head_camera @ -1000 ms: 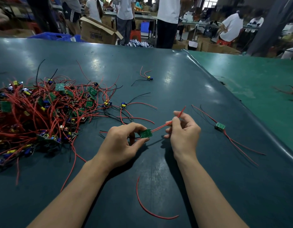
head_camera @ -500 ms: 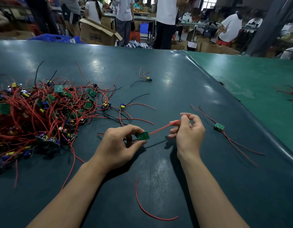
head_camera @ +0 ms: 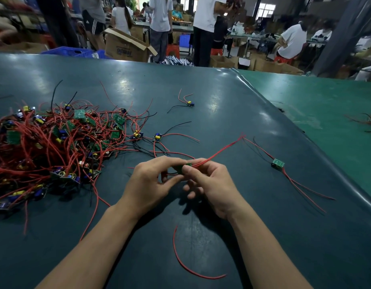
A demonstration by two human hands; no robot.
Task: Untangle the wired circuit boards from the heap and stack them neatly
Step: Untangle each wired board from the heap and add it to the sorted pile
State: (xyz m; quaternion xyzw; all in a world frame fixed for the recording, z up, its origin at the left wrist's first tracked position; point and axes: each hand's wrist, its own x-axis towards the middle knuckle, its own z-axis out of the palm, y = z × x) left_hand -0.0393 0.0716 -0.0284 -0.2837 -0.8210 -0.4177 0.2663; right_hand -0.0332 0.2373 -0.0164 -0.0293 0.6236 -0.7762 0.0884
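**Lin:** 2 hands on 1 board [head_camera: 183,168] now. The left hand [head_camera: 151,182] has its thumb and fingers [head_camera: 170,159] curled round it, just above the desk [head_camera: 222,105]. The right hand [head_camera: 211,184] pinches the board's edge and its red wires [head_camera: 222,152] with thumb and forefinger. The wires run up and to the right from there.

**Mei:** Is it free of the heap [head_camera: 55,147]?

**Lin:** It looks so, though the hands hide most of the board. 1 or 2 red strands pass just behind the knuckles, and I cannot tell whether they belong to it.

**Mei:** Then what makes this step go well?

**Lin:** I would keep the left grip on the board's edges, not on the parts soldered to it. The right fingers should slide along the wires to gather them straight, with no jerk at the solder joints. If a strand drags, lift and follow it back rather than pull.

**Mei:** And where does it go?

**Lin:** 1 sorted board [head_camera: 278,163] lies to the right, its wires trailing toward the desk's edge. My guess is the stack starts there, so this 1 should land square on it, wires pointing the same way.

**Mei:** Any hazards?

**Lin:** 1 loose red wire [head_camera: 180,259] lies near the forearms and could snag. 2 stray boards [head_camera: 147,137] sit between heap and hands.
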